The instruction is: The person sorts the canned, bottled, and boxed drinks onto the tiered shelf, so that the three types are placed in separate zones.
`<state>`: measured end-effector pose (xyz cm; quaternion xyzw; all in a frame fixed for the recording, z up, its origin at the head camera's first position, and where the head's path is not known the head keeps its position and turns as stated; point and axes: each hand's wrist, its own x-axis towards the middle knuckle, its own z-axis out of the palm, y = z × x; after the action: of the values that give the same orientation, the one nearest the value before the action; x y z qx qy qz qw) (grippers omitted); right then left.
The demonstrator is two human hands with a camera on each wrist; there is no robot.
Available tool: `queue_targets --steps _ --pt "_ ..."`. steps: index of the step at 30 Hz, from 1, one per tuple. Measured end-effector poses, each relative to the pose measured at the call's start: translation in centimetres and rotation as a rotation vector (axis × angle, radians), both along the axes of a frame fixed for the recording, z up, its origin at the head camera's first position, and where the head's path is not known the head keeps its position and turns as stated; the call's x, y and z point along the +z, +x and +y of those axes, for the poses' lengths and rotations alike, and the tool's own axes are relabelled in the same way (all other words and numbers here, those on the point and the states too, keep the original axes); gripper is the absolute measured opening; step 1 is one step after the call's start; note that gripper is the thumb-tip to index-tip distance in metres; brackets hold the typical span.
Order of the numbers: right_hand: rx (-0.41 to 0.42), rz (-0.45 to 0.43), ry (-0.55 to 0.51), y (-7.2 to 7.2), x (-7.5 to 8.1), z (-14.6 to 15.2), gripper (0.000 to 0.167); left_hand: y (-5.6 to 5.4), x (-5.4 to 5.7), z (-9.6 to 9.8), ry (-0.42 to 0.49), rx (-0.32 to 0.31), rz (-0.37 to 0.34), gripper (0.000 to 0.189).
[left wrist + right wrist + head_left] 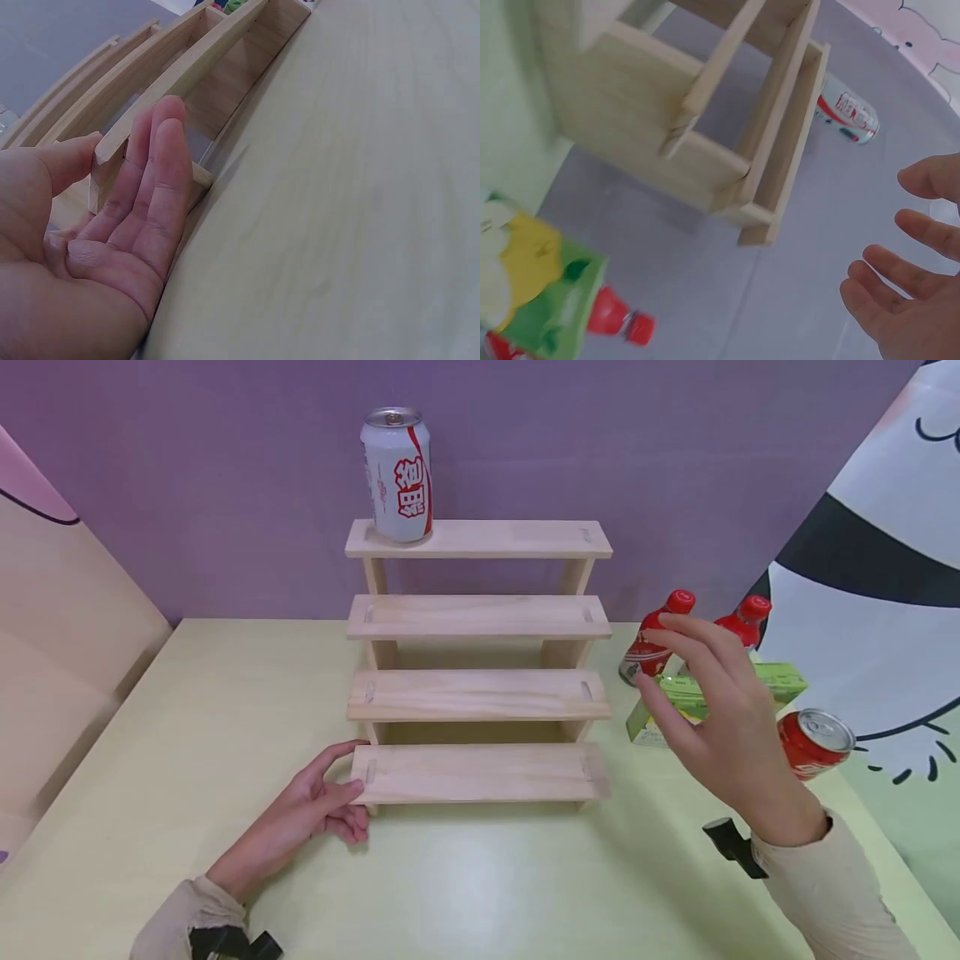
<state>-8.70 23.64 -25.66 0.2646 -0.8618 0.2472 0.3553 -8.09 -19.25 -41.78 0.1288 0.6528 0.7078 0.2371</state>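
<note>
A four-tier wooden step shelf (480, 774) stands on the table. At its lower left corner my left hand (311, 806) grips the end of the bottom tier, the thumb at the board's edge; the left wrist view shows the fingers (169, 165) under the board. A white drink can (401, 477) with red lettering stands upright on the left end of the top tier. My right hand (727, 718) is raised right of the shelf with nothing in it, fingers spread apart. Behind and below it lies a green carton (780, 681), partly hidden.
Two red-capped bottles, one red bottle (643, 647) and another red bottle (738, 625), stand behind the carton. A red can (821, 743) is right of my right hand. A purple wall (270, 510) rises behind the table (465, 893).
</note>
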Motion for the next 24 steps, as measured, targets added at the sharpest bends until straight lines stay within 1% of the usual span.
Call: queue_targets --steps 5,9,11,16,19,24 --pt "-0.046 -0.016 -0.021 1.5 -1.1 2.1 0.040 0.1 -0.1 0.0 0.022 -0.015 0.006 0.056" --pt "-0.077 -0.011 -0.047 2.1 -2.2 3.6 0.040 0.0 -0.1 -0.1 0.029 -0.016 0.013 0.057" --pt "-0.105 -0.017 -0.054 2.3 -2.9 4.5 0.039 0.0 -0.2 -0.1 0.026 -0.013 0.009 0.058" --pt "-0.204 -0.042 -0.047 3.1 -4.8 6.6 0.040 0.0 -0.1 -0.1 0.023 -0.014 -0.005 0.057" --pt "-0.253 -0.030 -0.070 3.4 -5.8 7.6 0.041 0.0 -0.1 -0.1 0.027 -0.020 -0.004 0.057" --pt "-0.296 -0.009 -0.111 3.5 -6.8 8.9 0.037 -0.1 -0.1 -0.3 0.021 -0.018 -0.007 0.057"
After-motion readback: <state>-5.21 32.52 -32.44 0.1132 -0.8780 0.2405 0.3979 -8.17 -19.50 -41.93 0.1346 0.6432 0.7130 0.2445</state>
